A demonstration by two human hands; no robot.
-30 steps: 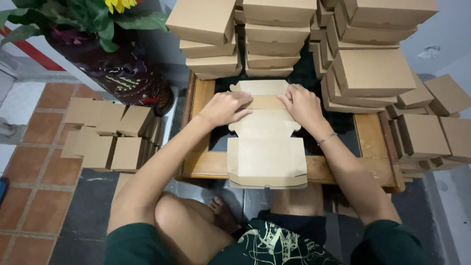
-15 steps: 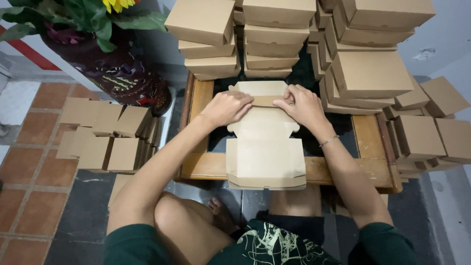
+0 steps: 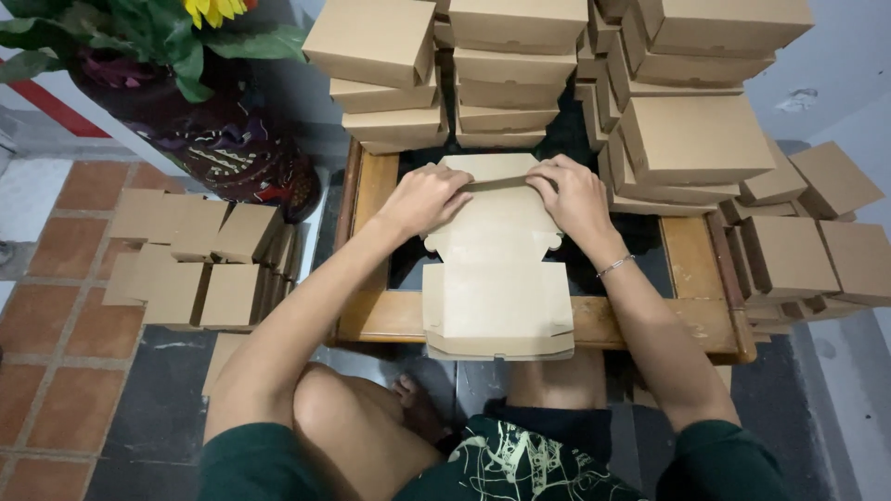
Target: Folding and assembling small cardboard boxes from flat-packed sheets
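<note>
Knees: I'm looking down past bare legs and dark green printed shorts (image 3: 520,459).
Box blank: flat, matte brown cardboard blank (image 3: 497,278), notched edges, lying on the low wooden table (image 3: 371,315), near end overhanging the front rail.
Left hand: my left hand (image 3: 427,197) presses the blank's far flap, fingers curled over the fold.
Right hand: my right hand (image 3: 577,195) pinches the same flap from the other side, thin bracelet at the wrist.
Beyond: stacks of folded boxes (image 3: 506,74), smooth and square; patterned dark vase (image 3: 232,153) far left.
</note>
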